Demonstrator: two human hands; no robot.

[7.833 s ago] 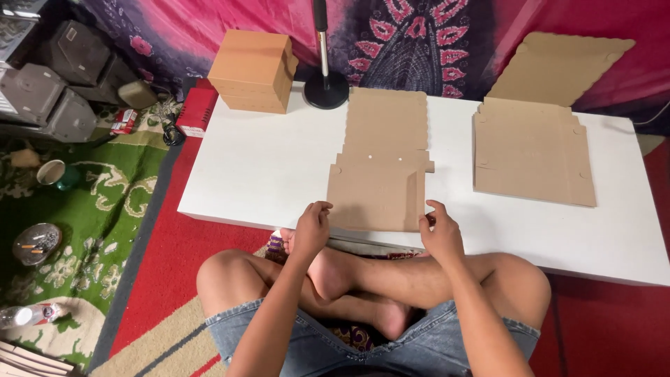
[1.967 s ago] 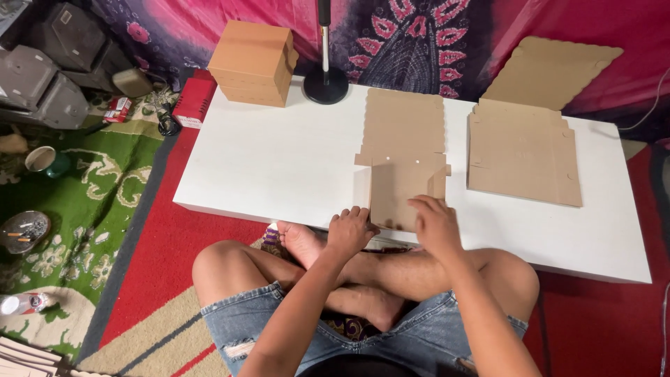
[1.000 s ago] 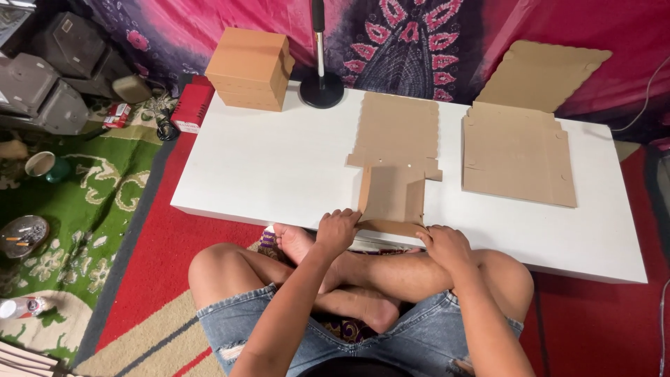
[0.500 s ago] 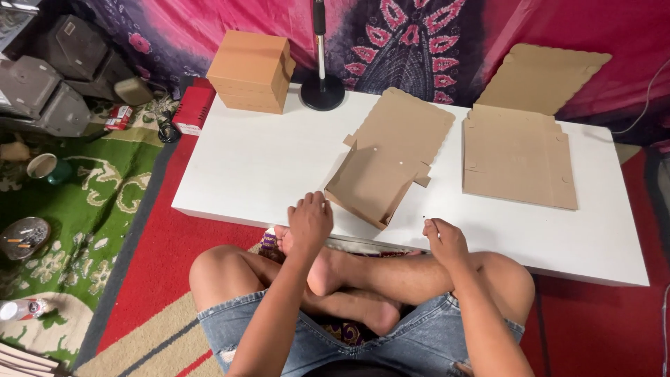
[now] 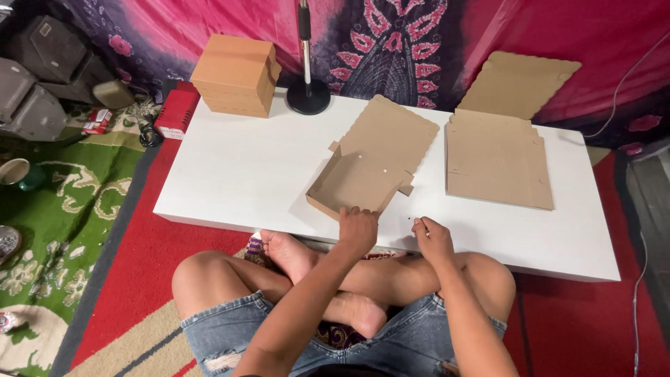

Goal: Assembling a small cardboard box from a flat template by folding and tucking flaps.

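Note:
A partly folded brown cardboard box blank (image 5: 377, 155) lies skewed on the white low table (image 5: 230, 174), its left and near side walls raised. My left hand (image 5: 357, 229) grips the near raised wall at the table's front edge. To its right, my right hand (image 5: 433, 237) rests on the table edge with the fingers curled, holding nothing, a little apart from the blank.
A stack of flat cardboard blanks (image 5: 497, 162) lies at the right, one flap leaning on the pink cloth behind. Assembled brown boxes (image 5: 236, 75) are stacked at the back left beside a black round stand base (image 5: 308, 96). My crossed legs sit under the front edge.
The blank has turned askew on the table and slid towards me. My left hand moved from the table edge onto its near wall; my right hand stayed at the edge.

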